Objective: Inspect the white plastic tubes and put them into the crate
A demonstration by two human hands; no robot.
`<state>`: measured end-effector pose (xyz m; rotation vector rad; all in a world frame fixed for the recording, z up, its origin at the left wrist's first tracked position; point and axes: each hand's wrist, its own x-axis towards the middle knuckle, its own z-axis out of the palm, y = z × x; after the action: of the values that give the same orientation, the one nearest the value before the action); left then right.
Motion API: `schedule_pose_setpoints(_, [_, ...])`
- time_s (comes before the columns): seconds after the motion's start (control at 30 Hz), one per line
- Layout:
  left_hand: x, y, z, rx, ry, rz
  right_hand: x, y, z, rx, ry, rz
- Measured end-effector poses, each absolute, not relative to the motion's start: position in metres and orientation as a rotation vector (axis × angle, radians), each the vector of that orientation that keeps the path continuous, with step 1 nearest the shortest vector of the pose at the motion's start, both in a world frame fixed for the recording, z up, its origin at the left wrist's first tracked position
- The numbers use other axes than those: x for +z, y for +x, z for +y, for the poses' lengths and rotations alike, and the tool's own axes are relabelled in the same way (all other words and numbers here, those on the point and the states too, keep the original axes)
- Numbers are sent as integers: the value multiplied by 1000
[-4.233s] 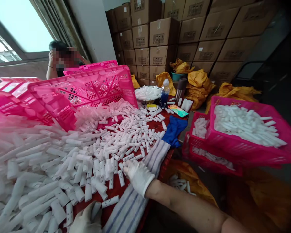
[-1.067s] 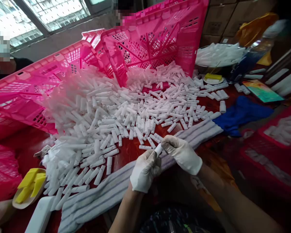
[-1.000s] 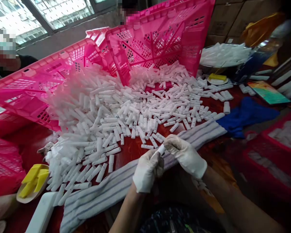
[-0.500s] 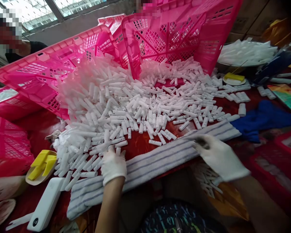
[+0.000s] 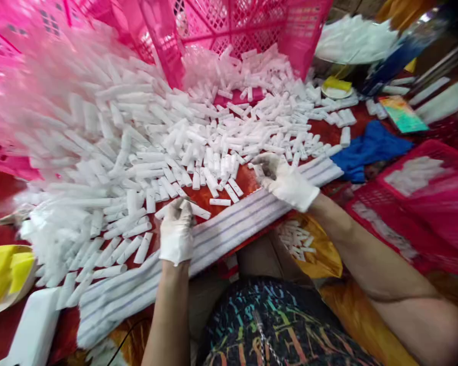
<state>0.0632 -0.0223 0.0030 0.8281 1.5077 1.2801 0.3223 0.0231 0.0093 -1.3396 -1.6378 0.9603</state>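
Both my hands wear white gloves with darkened fingertips. My left hand (image 5: pixel 176 230) is closed at the near edge of the pile, its fingers pinching a short white tube (image 5: pixel 199 210) that sticks out to the right. Over the striped towel (image 5: pixel 232 226), my right hand (image 5: pixel 284 179) has its fingers curled round another small white tube (image 5: pixel 258 171), partly hidden by the fingertips. A large heap of white tubes (image 5: pixel 168 137), several with dark marks, spreads across the red table beyond both hands. One loose tube (image 5: pixel 220 202) lies between them.
Pink baskets (image 5: pixel 229 25) lean behind the heap. To the left are yellow pieces (image 5: pixel 0 269) in a dish and a white device (image 5: pixel 36 325). A blue cloth (image 5: pixel 374 150) and a pink crate (image 5: pixel 435 198) are on the right. Below the towel, a yellow bag (image 5: pixel 320 254) holds more tubes.
My view has tilted down and shifted. My right hand has moved from the towel's near side up to the tubes' edge; my left hand now has a tube in its fingers.
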Motion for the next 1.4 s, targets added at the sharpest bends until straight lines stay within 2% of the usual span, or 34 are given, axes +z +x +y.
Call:
schedule_pose_setpoints(0.13, [1, 86, -22, 1344, 481, 1192, 9, 302, 1, 1338, -1005, -1228])
schedule_pose_setpoints(0.23, [5, 92, -23, 1374, 330, 1066, 8, 283, -8, 1463, -945, -1020])
schedule_pose_setpoints(0.5, [13, 92, -34, 1298, 371, 1003, 26, 262, -1, 1496, -1146, -966])
schedule_pose_setpoints(0.73, [8, 114, -51, 1294, 758, 1167, 40, 257, 10, 1465, -1199, -1483])
schedule_pose_setpoints(0.83, [3, 124, -55, 1293, 822, 1297, 35, 250, 8, 1475, -1081, -1374])
schedule_pose_setpoints(1.03, [-7, 122, -52, 1340, 881, 1325, 23, 254, 0, 1392, -1139, -1013])
schedule_pose_setpoints(1.13, [-3, 119, -52, 1360, 886, 1266, 25, 255, -2, 1417, -1183, -991])
schedule_pose_setpoints(1.3, [14, 118, -56, 1164, 743, 1113, 35, 255, -2, 1469, -1169, -1105])
schedule_pose_setpoints(1.4, [15, 121, -59, 1279, 829, 1221, 36, 256, -3, 1455, -1122, -1148])
